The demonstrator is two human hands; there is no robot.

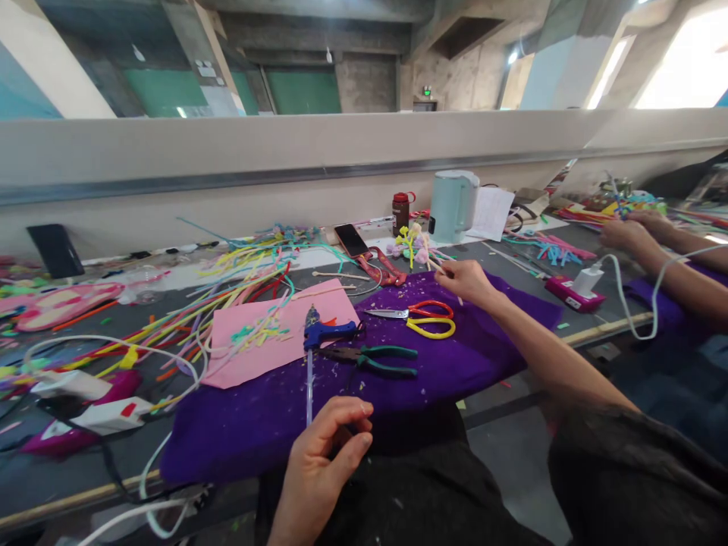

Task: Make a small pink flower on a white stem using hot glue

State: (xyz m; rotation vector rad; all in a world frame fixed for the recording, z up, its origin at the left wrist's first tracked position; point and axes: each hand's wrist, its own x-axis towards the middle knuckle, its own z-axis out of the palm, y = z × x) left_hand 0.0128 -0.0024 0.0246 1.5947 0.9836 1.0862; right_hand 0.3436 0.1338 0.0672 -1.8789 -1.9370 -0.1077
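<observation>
My right hand (469, 281) is closed on the pale stem of a pipe-cleaner flower bunch (415, 246), with lilac, yellow and cream fuzzy heads, over the far edge of a purple cloth (221, 432). My left hand (325, 466) hovers at the cloth's near edge, fingers curled, with a gap between thumb and forefinger and nothing visible in them. Between the hands lie scissors (424, 317) with red and yellow handles, green-handled pliers (390, 361) and a blue hot glue gun (330, 332) with a clear glue stick in it.
Pink sheet (244, 364) bears cut fuzzy bits. Long pipe cleaners (187, 334) spread leftward near power strips (108, 417) and looping white cables. Behind are a phone (353, 240), a brown bottle (401, 214) and a kettle (449, 205). At right, another person's hands (631, 231) work.
</observation>
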